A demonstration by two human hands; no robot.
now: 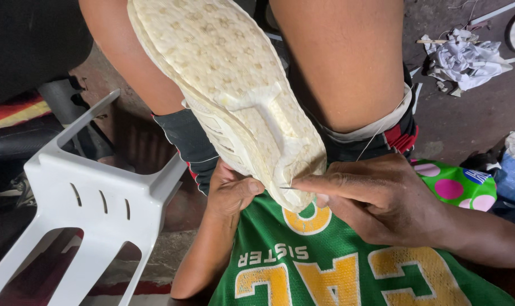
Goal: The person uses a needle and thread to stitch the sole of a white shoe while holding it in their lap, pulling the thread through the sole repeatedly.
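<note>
Both hands: right hand (382,198) pinches needle (287,188) into cream shoe sole (235,85)

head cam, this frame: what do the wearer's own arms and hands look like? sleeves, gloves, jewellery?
Both hands are bare: the left hand and right hand carry no gloves, rings, watch or bands that show. Both forearms are uncovered as far as the frame reaches, so no sleeves are visible. Fingernails are short. The torso below them wears a green mesh jersey with yellow, white-edged lettering.

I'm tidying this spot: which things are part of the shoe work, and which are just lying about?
In use: shoe, needle, thread, left hand, right hand.
Lying about: white plastic chair, crumpled paper, spotted green bag.
</note>
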